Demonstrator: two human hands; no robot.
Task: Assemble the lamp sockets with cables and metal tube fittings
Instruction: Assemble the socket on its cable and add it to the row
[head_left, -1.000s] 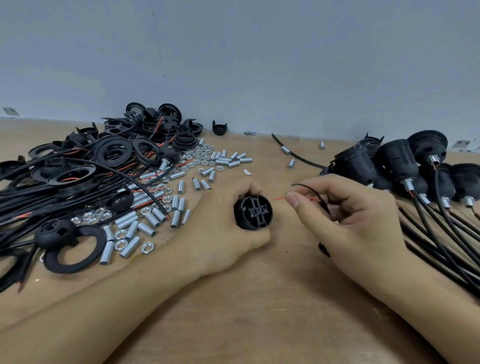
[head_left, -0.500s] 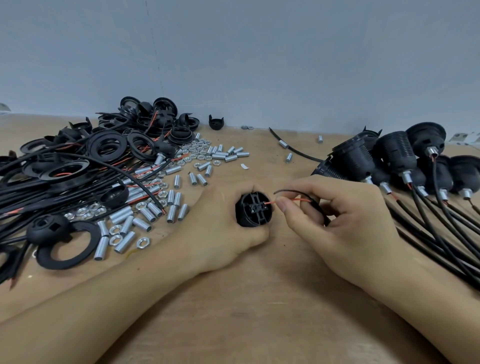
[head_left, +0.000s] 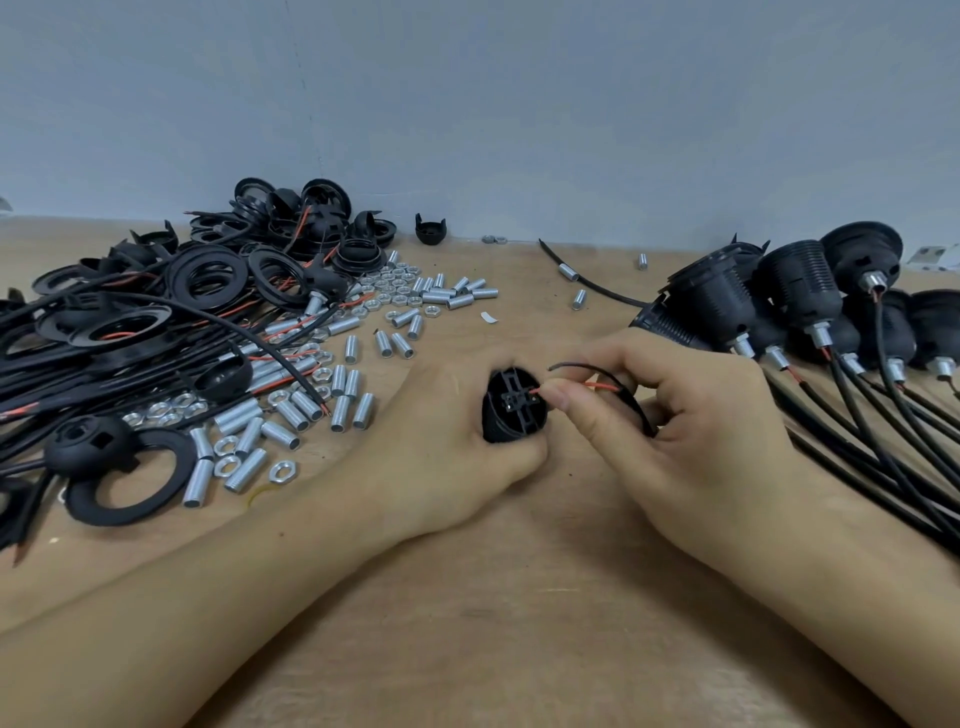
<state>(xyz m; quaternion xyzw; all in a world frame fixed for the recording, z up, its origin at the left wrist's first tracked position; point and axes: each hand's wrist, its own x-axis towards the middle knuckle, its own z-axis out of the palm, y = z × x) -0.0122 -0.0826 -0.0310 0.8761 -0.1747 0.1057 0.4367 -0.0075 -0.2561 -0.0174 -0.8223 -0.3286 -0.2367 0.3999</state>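
My left hand grips a black lamp socket body at the table's centre, its slotted end facing my right hand. My right hand pinches the red wire of a black cable, whose tip touches the socket's terminal block. A thin black wire curls above my fingers. The rest of the cable is hidden behind my right hand.
A heap of black rings, socket parts and cables fills the left side. Silver threaded tubes and nuts lie beside it. Assembled sockets with trailing cables lie at the right. A grey wall stands behind the wooden table.
My right hand has carried the red wire leftward until its tip meets the socket's end. My left hand has kept the socket in place.
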